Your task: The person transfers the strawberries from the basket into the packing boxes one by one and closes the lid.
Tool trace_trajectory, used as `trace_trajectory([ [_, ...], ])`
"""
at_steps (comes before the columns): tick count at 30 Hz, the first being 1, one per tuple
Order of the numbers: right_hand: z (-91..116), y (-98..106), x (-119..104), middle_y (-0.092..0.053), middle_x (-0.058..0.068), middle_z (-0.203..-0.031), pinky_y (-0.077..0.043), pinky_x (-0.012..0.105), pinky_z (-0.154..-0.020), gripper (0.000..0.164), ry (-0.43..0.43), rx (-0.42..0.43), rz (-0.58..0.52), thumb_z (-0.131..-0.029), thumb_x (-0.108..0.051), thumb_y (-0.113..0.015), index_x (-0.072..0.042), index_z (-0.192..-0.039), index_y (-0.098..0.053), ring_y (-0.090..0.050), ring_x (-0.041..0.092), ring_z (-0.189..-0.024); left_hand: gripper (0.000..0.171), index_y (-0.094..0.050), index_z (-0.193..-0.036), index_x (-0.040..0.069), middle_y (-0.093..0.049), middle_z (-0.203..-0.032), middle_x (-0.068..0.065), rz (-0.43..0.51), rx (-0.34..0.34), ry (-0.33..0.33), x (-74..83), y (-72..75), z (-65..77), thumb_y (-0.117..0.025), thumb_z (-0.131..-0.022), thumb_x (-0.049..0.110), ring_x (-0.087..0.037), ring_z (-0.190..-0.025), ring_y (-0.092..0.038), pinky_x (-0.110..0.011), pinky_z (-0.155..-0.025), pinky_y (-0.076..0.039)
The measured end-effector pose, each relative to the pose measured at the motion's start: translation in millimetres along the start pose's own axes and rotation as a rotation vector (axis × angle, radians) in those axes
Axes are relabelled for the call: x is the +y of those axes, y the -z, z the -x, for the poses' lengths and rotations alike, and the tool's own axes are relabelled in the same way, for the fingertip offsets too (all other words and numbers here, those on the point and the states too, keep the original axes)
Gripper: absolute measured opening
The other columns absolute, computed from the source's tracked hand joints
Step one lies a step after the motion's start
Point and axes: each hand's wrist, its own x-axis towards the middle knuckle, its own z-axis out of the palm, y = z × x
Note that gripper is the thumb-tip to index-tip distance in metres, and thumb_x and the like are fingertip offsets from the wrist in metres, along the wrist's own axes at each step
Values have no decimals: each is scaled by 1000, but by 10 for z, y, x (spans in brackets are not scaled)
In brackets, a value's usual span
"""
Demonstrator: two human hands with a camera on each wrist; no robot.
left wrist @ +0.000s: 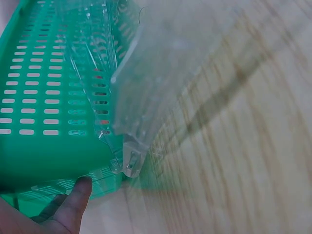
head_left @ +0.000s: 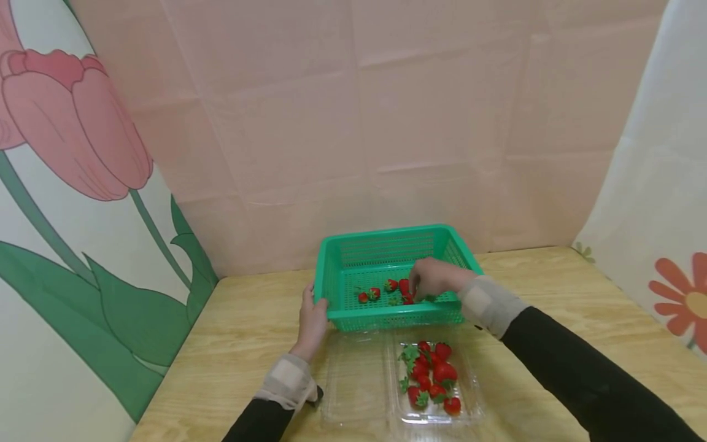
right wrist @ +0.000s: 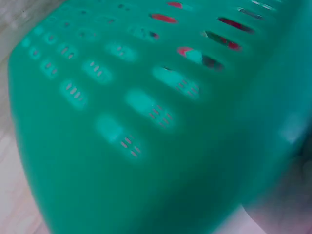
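A green plastic basket with slotted walls stands on the table and has several small strawberries on its floor. At its front left corner my left hand holds the basket, the thumb against it in the left wrist view. My right hand reaches over the right side into the basket, fingers bent down among the strawberries; I cannot tell whether they pinch one. In front, a clear plastic clamshell box lies unfolded, with a heap of larger strawberries in its right half.
The wooden table extends to both sides of the basket. A pink backdrop hangs behind it, with a tulip-printed panel on the left and a flower-printed white cloth on the right. The basket's wall fills most of the right wrist view.
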Motion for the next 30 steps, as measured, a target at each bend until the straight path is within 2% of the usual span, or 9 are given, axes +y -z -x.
trace_trajectory([
  [1,-20,13,-16,-69,4,-89,-54,36,-69,6,-31,-4,5,-83,-2,-73,-5,-87,-74,-63,20,-82,56,-26,-150,5,-44,-141,-20,1,0,0,0,0,1,-38,-95,9,-34,-128,-43,-51,-104,-34],
  [3,25,70,1,-68,0,-88,-54,35,-69,6,-6,5,-9,-81,-4,-74,-8,-85,-74,-63,18,-82,57,-26,-150,5,-44,-141,-20,0,-3,-1,3,1,4,-38,-95,9,-33,-128,-43,-50,-104,-34],
  [4,-11,50,82,-68,-1,-88,-54,35,-70,7,5,11,-11,-81,-4,-75,-10,-86,-74,-63,17,-83,57,-26,-150,5,-43,-141,-20,1,-6,0,5,2,5,-38,-95,9,-33,-128,-42,-50,-104,-34],
  [6,20,88,54,-68,-1,-87,-54,35,-71,8,16,24,-7,-81,-5,-75,-10,-87,-73,-63,18,-84,57,-25,-150,5,-44,-141,-20,-4,-8,-2,10,6,11,-38,-94,9,-33,-128,-43,-50,-104,-34],
  [12,125,180,-118,-67,-2,-85,-53,36,-73,14,48,51,-5,-81,-6,-76,-4,-94,-73,-63,17,-83,58,-25,-150,5,-43,-141,-19,4,-5,4,17,14,9,-38,-94,9,-33,-129,-42,-49,-104,-33],
  [15,184,187,-249,-67,-2,-86,-53,35,-74,13,65,50,-8,-81,-5,-76,-5,-93,-73,-62,15,-83,58,-25,-150,5,-43,-142,-20,2,1,8,11,13,0,-39,-94,8,-33,-129,-42,-49,-104,-34],
  [21,309,104,-500,-62,-9,-78,-49,31,-68,8,132,33,17,-82,-6,-75,-13,-84,-71,-56,11,-74,58,-26,-150,5,-44,-140,-20,-6,17,7,17,10,-9,-39,-94,9,-34,-127,-44,-50,-103,-35],
  [26,405,-4,-638,-61,-9,-75,-48,28,-65,11,219,39,42,-81,-4,-76,-13,-80,-69,-54,8,-70,57,-26,-150,5,-44,-140,-20,-4,15,7,15,6,-14,-39,-94,9,-33,-126,-44,-49,-102,-36],
  [30,482,-141,-704,-60,-10,-75,-48,29,-65,12,207,25,44,-80,-4,-76,-14,-81,-69,-53,9,-70,58,-26,-150,5,-44,-140,-19,-1,13,10,22,5,-8,-39,-94,10,-33,-126,-44,-49,-102,-36],
])
